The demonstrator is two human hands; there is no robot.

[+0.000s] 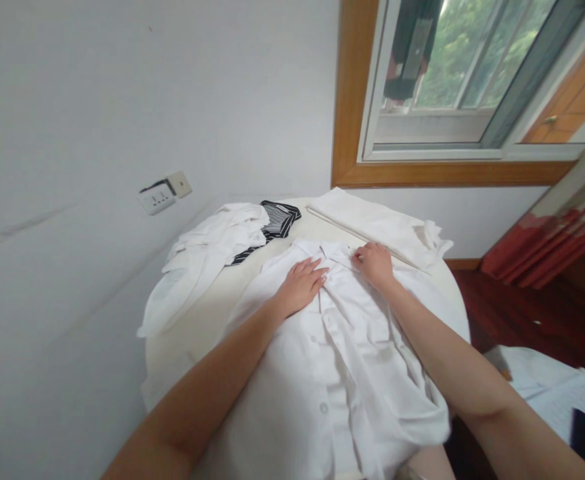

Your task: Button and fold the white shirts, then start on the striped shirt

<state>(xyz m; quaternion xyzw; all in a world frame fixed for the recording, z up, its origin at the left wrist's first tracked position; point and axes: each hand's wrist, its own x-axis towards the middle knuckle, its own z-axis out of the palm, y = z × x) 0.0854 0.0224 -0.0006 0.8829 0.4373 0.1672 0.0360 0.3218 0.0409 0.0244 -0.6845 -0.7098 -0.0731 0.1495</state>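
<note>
Spread front-up over the round desk (pixel 207 313) at centre frame: a white shirt (pixel 332 347), hem trailing off the near edge. Left hand (pixel 302 285) flat and open on the chest just below the collar. Right hand (pixel 375 265) just beside it at the collar, fingers curled onto the cloth, pinching or merely pressing impossible to tell. Probably light, limp, quick to crease and slide. Best taken at collar, shoulder seams or placket, for the firmer hold of doubled cloth. Left of centre, a crumpled white garment (pixel 207 250) and striped cloth (pixel 275 223)

shirt (pixel 342 360): white matt cloth, creased | window frame (pixel 347 100): glossy wood | wall (pixel 122 100): matt
</note>
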